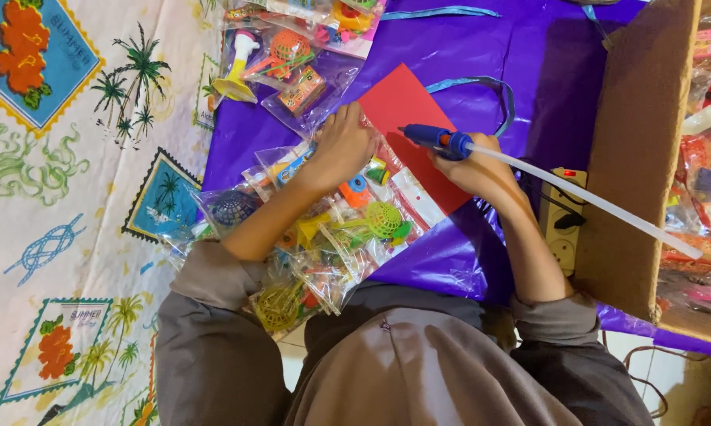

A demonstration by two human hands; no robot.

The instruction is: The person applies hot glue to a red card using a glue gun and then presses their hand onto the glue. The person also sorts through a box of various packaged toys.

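My right hand (pixel 478 167) grips a blue hot-glue gun (pixel 438 140) with a long white glue stick (pixel 600 201) sticking out its back; the nozzle points at a red card (pixel 403 106). My left hand (pixel 341 147) presses down on the left edge of that card and on clear plastic bags of small colourful toys (pixel 332 237). The card lies on a purple plastic sheet (pixel 482 55). Both forearms come out of grey-brown sleeves.
More toy bags (pixel 292 55) lie at the top. A cardboard box (pixel 643 150) holding packaged toys stands at the right, with a white power strip (pixel 562 221) beside it. A patterned cloth (pixel 71 197) with palm and flower prints covers the left. Blue ribbon (pixel 490 87) curls near the card.
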